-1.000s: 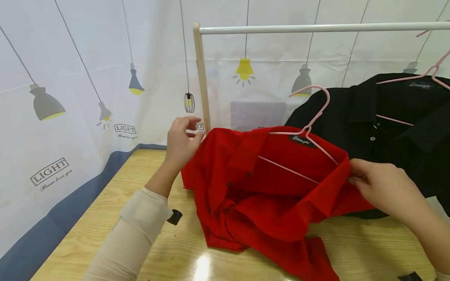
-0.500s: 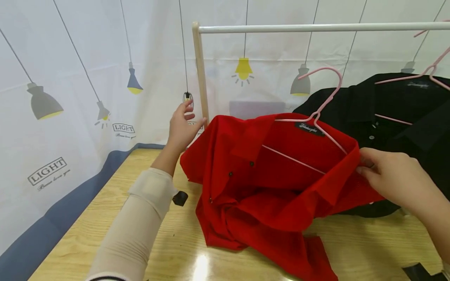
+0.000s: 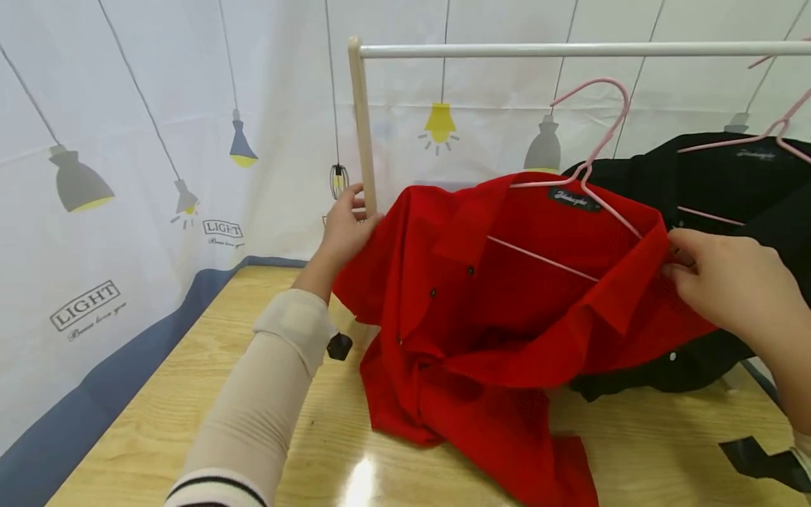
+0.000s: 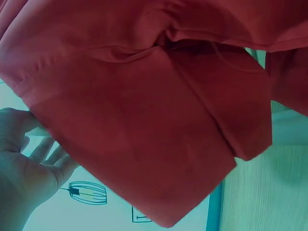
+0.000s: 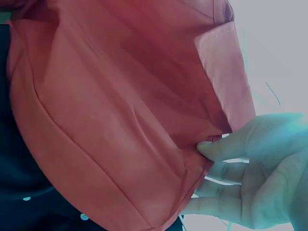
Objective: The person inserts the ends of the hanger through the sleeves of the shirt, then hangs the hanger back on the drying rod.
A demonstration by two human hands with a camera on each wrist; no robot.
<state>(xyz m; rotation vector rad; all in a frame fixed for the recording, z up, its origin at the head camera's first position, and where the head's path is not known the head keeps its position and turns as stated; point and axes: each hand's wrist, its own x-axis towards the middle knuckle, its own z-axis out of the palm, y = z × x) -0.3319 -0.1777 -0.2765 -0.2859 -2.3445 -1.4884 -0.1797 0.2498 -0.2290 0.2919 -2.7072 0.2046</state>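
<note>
A red button-up shirt (image 3: 494, 394) hangs on a pink hanger (image 3: 619, 123), its collar raised and its lower part trailing on the table. My right hand (image 3: 735, 278) pinches the shirt at the shoulder beside the collar; the right wrist view shows the thumb (image 5: 219, 148) pressing on the cloth. On the other side my left hand (image 3: 347, 229) is at the sleeve edge, thumb beside the cloth and fingers loosely bent. In the left wrist view the sleeve (image 4: 139, 130) hangs down next to that hand. The hanger's hook is below the rail, apart from it.
A white rail (image 3: 507, 51) runs across the top from a wooden post (image 3: 362, 127) close to my left hand. A black shirt (image 3: 621, 186) on another pink hanger (image 3: 776, 130) is behind the red one at the right. Below is a wooden table (image 3: 209, 366).
The red shirt and its hanger have risen and shifted right with my right hand, bringing the hook nearer the rail. My left hand rose, then came in closer to the sleeve.
</note>
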